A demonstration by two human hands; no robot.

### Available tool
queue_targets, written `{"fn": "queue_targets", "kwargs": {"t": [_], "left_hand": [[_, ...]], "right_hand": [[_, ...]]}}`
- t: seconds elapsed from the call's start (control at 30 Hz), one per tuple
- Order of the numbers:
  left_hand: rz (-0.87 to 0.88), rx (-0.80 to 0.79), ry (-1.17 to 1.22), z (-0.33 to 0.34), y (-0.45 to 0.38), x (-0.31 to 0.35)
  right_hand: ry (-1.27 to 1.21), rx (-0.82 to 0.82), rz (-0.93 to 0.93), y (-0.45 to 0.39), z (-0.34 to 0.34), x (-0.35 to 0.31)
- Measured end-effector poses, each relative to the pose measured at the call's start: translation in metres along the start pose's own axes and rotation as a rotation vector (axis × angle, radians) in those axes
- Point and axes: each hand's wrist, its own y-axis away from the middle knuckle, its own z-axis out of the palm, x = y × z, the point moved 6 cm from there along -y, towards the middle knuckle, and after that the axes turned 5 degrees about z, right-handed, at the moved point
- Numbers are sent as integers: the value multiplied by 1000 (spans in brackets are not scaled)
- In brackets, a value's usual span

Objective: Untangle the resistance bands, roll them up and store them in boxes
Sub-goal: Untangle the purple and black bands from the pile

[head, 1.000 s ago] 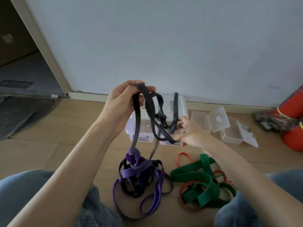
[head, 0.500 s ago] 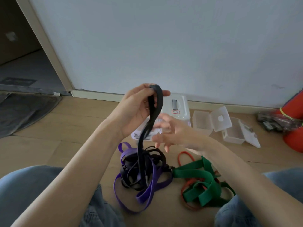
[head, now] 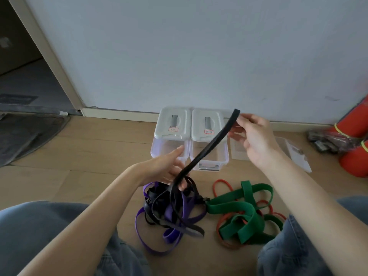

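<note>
step: free black band (head: pixel 211 147) from purple band (head: pixel 171 214) | right hand (head: pixel 256 136) pinches its raised end | left hand (head: pixel 169 168) loosely curls round it above floor pile | tip: feed slack, pull gently, avoid tightening knot

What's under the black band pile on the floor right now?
The purple band lies tangled under and through the black band pile, on the wooden floor. Anything beneath the knot's middle is covered.
</note>
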Motion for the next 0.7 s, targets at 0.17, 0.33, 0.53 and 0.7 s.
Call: {"fn": "queue_targets", "kwargs": {"t": [0.17, 0.33, 0.53, 0.7], "left_hand": [[167, 420, -157, -29, 11, 23], [234, 451, -365, -17, 12, 46], [275, 125, -238, 4, 15, 45], [112, 24, -519, 17, -1, 7]], "right_hand": [[1136, -112, -21, -6, -6, 15], [1171, -787, -5, 40, 45, 43], [915, -632, -94, 34, 47, 21], [206, -496, -62, 23, 29, -3]]}}
